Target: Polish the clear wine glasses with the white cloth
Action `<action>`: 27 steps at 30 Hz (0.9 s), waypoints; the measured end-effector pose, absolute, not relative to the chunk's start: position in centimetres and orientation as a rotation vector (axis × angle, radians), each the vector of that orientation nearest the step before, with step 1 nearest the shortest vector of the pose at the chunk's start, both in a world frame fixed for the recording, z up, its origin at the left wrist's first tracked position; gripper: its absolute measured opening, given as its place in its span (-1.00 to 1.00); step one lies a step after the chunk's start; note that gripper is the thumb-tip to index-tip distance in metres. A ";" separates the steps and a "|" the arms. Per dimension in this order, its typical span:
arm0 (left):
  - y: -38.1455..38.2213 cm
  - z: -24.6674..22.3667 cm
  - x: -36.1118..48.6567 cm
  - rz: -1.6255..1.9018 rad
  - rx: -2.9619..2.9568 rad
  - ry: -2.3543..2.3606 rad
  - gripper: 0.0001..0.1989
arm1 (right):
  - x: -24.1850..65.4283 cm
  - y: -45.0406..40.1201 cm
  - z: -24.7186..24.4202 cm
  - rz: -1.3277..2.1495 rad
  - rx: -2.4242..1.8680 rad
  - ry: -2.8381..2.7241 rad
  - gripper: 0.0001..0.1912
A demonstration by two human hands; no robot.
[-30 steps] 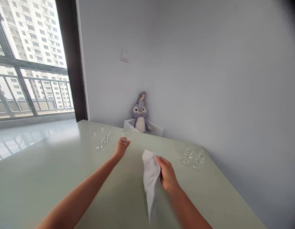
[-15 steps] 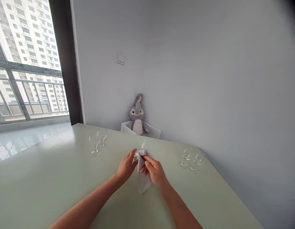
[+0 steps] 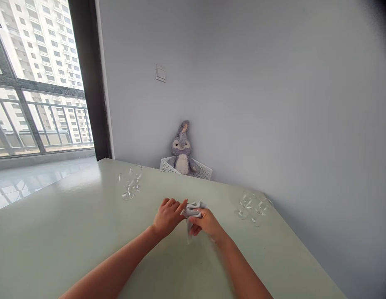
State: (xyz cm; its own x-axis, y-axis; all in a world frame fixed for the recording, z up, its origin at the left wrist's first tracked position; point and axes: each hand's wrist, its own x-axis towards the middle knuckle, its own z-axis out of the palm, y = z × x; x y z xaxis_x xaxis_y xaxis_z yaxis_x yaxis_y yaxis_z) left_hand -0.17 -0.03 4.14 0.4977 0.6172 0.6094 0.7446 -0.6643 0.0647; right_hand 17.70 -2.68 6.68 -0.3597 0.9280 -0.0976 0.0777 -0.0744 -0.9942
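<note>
Over the middle of the table, my right hand [image 3: 208, 224] is closed on a light grey cloth [image 3: 194, 213], its thumb and fingers pinching the folds while one corner hangs below. My left hand [image 3: 169, 218] is closed around a clear glass [image 3: 183, 211] at the cloth's left side. Most of that glass is hidden by the fingers and the cloth wrapped against it.
Two stemmed glasses, one the nearer glass [image 3: 128, 194], stand at the back left of the pale green table [image 3: 71, 232]. More stemmed glasses [image 3: 242, 213] are at the right. Behind the table, a plush toy [image 3: 182, 162] sits in a white perforated basket [image 3: 205, 171] by the wall.
The cloth has been turned and bunched over the glass, and its raised tip has folded down. My right hand has moved slightly right; my left hand's fingers have shifted. The view has tilted slightly.
</note>
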 end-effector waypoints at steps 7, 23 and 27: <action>0.7 4.8 -0.2 -1.022 -2.944 -1.395 -0.56 | 18.3 -2.9 7.8 1.553 -1.100 -1.402 -0.61; -7.6 16.1 0.7 -1.124 -2.529 -0.906 -0.54 | 19.7 -11.1 18.4 1.041 -1.015 -1.764 -0.60; -9.1 19.1 -1.2 -0.972 -2.890 -0.842 -0.67 | 19.4 -14.1 20.0 0.914 -0.993 -1.957 -0.71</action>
